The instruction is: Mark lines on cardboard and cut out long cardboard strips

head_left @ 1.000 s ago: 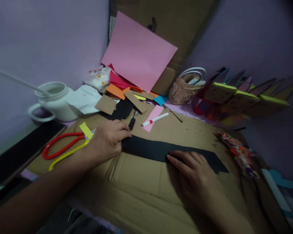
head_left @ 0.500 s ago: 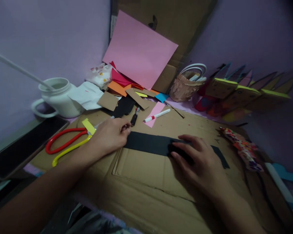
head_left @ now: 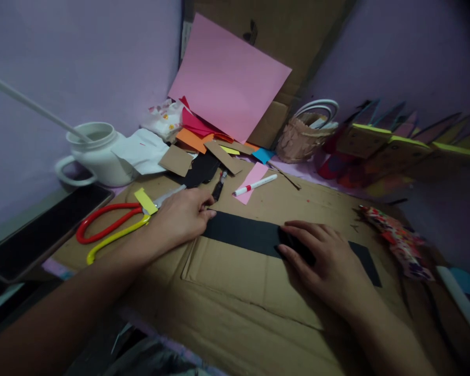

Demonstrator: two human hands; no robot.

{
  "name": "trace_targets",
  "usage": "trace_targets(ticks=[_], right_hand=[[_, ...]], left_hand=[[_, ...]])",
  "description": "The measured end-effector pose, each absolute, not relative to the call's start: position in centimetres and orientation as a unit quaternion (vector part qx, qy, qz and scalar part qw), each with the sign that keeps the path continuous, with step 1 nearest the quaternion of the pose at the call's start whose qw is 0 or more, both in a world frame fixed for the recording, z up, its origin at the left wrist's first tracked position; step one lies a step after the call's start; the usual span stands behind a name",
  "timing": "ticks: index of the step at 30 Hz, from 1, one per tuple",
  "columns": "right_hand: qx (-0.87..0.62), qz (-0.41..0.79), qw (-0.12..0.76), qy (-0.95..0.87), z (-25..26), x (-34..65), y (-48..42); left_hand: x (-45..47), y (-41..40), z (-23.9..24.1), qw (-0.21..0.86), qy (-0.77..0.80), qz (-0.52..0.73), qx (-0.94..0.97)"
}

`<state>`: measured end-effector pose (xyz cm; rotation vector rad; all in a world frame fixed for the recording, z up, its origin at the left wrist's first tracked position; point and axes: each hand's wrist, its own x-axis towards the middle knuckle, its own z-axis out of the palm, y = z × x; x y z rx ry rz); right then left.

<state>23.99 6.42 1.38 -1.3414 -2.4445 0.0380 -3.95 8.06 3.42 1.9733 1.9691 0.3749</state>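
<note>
**Both hands flat on a black strip**

A long black strip (head_left: 246,234) of paper lies flat across the cardboard (head_left: 235,292) work surface, running left to right just above a rectangular cut panel in the board. The left hand (head_left: 182,216) sits at the strip's left end, fingers loosely curled with the tips touching the end of the strip; it grips nothing that can be seen. The right hand (head_left: 327,261) lies palm down over the strip right of its middle, fingers spread and laid flat on it, pressing rather than grasping. The strip's right end shows beyond the wrist.

Just left of the left hand lie scissors (head_left: 109,230) with one red and one yellow handle, a yellow scrap (head_left: 145,201) across them. Above the strip lie a white marker (head_left: 255,185) with a red cap on a pink scrap, and a small dark tool (head_left: 218,189). Farther back, cardboard and coloured scraps are heaped under a pink sheet (head_left: 229,78) leaning on a box. A white jug (head_left: 96,154) stands at the left wall, a basket (head_left: 297,141) to the right.
</note>
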Motion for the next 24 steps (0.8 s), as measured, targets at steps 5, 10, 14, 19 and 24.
trace_targets(ticks=[5, 10, 14, 19, 24], right_hand=[[-0.477, 0.017, 0.181, -0.860, 1.22, 23.87, 6.69], [-0.490, 0.027, 0.187, -0.851, 1.21, 23.66, 6.38], [-0.490, 0.030, 0.192, -0.850, 1.11, 23.68, 6.37], [-0.489, 0.042, 0.202, -0.848, 1.01, 23.59, 6.31], [-0.464, 0.072, 0.197, -0.861, 0.95, 23.29, 6.03]], left_hand=[[-3.97, 8.01, 3.41, 0.153, 0.685, 0.124, 0.701], [-4.07, 7.93, 3.36, 0.150, 0.677, 0.122, 0.710], [-4.09, 8.09, 3.30, 0.161, 0.675, 0.123, 0.710], [-4.30, 8.51, 3.08, 0.191, 0.664, 0.131, 0.711], [-4.52, 8.66, 2.97, 0.209, 0.660, 0.141, 0.708]])
